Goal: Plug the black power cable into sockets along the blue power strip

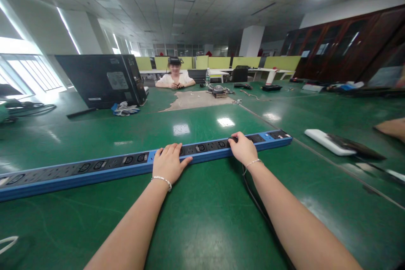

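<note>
A long blue power strip with black sockets lies slantwise across the green table. Spread over its middle, my left hand rests on the strip with the thumb apart from the fingers. My right hand is pinched on a black plug at the strip's right part. From beneath that hand a black cable runs down under my right forearm. The plug is mostly hidden by my fingers, so how deep it sits in a socket cannot be seen.
A black computer case stands at the back left, with gloves beside it. A person sits across the table near a bottle. On the right lie a white-and-black object and part of another person's hand.
</note>
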Demonstrator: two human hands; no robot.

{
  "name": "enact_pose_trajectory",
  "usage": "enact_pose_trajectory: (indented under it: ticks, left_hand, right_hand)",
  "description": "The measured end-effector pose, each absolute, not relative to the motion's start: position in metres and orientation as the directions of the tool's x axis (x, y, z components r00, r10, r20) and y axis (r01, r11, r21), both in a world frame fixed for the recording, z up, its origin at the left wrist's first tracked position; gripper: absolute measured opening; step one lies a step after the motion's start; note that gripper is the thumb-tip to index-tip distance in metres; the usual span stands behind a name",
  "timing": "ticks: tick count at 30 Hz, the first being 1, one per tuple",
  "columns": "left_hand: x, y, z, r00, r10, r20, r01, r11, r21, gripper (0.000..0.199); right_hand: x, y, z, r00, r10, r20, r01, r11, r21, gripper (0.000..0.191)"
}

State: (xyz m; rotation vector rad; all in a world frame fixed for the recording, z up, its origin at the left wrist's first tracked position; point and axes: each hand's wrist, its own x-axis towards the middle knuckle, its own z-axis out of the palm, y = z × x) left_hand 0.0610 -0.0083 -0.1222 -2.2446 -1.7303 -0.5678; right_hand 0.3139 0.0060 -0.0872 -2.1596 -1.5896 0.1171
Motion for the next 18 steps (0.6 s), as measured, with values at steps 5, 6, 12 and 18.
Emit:
enact_pose_trajectory:
  ticks: [5,6,12,18]
  left_hand:
    - [0.061,-0.008,-0.122,0.224,0.865,0.449,0.966,-0.259,0.018,0.059]
    - [0.061,-0.008,-0.122,0.222,0.866,0.449,0.966,-0.256,0.017,0.059]
    - [0.063,-0.009,-0.120,0.215,0.884,0.415,0.970,-0.244,0.019,0.058]
    - [0.063,-0.009,-0.120,0.205,0.879,0.430,0.972,-0.233,0.014,0.059]
  right_hand:
    - [0.313,0.002,-0.086,0.359,0.902,0.238,0.828,-0.191,-0.527,0.031]
    - [0.314,-0.001,-0.080,0.369,0.885,0.284,0.816,-0.163,-0.554,0.032]
    - [0.341,-0.003,-0.040,0.489,0.682,0.543,0.720,0.035,-0.693,0.043]
    - [0.398,0.009,-0.065,0.541,0.754,0.372,0.703,-0.163,-0.692,0.039]
